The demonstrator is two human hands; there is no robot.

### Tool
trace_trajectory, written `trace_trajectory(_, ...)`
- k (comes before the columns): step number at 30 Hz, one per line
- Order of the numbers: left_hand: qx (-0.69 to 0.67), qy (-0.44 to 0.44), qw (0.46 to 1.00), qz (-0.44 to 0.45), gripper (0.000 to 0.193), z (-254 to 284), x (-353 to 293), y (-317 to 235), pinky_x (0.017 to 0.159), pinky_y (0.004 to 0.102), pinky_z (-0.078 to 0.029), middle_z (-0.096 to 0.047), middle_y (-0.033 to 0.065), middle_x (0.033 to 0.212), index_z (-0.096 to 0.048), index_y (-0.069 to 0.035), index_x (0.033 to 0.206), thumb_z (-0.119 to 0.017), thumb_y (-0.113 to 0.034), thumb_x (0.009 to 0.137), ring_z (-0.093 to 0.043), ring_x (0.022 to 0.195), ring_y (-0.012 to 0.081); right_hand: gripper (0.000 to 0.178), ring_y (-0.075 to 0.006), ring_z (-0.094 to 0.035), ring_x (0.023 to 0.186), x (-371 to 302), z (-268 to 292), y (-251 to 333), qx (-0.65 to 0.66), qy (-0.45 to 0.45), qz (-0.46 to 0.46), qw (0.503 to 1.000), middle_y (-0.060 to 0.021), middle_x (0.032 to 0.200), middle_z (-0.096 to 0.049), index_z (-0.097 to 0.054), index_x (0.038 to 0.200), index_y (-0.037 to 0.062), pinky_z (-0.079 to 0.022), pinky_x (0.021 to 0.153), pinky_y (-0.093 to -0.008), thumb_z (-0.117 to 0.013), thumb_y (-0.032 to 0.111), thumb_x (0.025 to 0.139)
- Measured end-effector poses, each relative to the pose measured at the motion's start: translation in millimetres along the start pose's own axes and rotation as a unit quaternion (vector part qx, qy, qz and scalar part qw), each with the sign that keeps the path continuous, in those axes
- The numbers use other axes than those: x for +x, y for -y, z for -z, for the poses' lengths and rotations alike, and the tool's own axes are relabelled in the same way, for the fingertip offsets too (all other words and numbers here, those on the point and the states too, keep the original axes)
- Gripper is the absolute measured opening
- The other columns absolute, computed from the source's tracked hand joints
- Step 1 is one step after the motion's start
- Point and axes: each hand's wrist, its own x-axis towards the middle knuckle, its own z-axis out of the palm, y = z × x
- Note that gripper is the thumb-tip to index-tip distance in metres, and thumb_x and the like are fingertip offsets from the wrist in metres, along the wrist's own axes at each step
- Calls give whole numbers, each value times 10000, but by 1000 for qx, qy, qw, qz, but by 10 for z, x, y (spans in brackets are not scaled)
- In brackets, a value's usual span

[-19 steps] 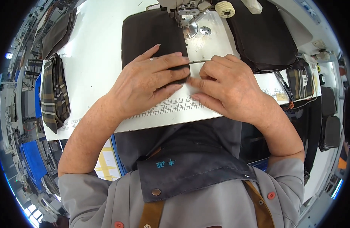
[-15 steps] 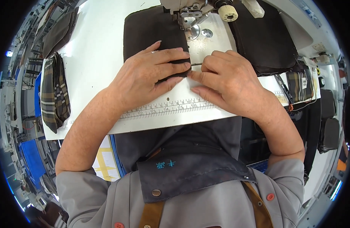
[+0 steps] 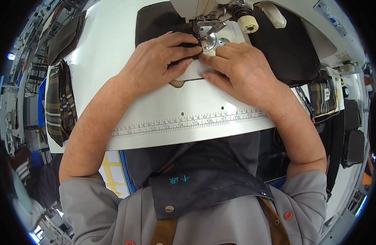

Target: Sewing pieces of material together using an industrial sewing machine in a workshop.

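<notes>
ruler strip (image 3: 184, 124) on the near side of the sewing machine (image 3: 210, 7). left hand (image 3: 159, 57) flat on the dark cloth (image 3: 155, 20), fingers slightly spread, not gripping; right hand (image 3: 243, 67) at its near right corner, thumb apart from index, can't tell if the curled fingers pinch anything. cloth lies under and beyond the left hand, the nearer one; long axis front to back, far end pointing away along the machine's left side. dark stack (image 3: 284, 53) right of the machine.

Leaving room along the ruler (image 3: 188, 123) on the surface (image 3: 99, 53); being blocked by the sewing machine (image 3: 204, 9) ahead, dark cloth stack (image 3: 286, 51) right, plaid cloth (image 3: 54, 107) left.
</notes>
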Motion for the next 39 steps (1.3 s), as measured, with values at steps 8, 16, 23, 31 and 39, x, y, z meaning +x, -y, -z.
trace_trajectory(8,12,-46,998,-42,269,-35,11,62,1074,359,-532,-748,79,1199,-783,-59,1138,-714,-6,884,-700,1170,252,260,-259,-667,800,-50,-45,-12,5,-21,7,1000,-48,816,-637,-749,1036,73,-539,676,-404,-750,275,872)
trace_trajectory(16,-17,-59,997,-46,243,-36,34,74,961,347,-587,-744,54,1197,-785,-69,1112,-725,-67,876,-714,1094,235,272,-277,-665,798,-41,-84,-21,30,-33,-53,998,-66,869,-612,-725,1078,63,-545,671,-415,-739,253,885)
trace_trajectory(23,-17,-20,998,-66,292,55,49,121,1155,444,-465,-738,88,1244,-775,-58,1145,-690,28,880,-675,1221,266,277,-278,-663,799,-34,-90,-20,36,-36,-50,997,-69,897,-609,-726,1087,59,-546,674,-418,-736,256,893)
trace_trajectory(31,7,-31,997,-66,295,23,93,212,1141,435,-478,-737,116,1237,-758,-41,1181,-690,7,897,-679,1213,278,342,-286,-664,809,-19,-69,-6,13,-12,-70,997,-80,912,-602,-714,1161,64,-543,691,-418,-734,283,900)
trace_trajectory(39,65,-68,995,-21,294,-63,99,101,1093,436,-513,-732,158,1213,-729,-27,1229,-664,-45,943,-674,1209,307,360,-298,-664,816,-10,-85,-3,5,-9,-70,997,-89,925,-602,-696,1185,58,-540,692,-434,-720,287,908)
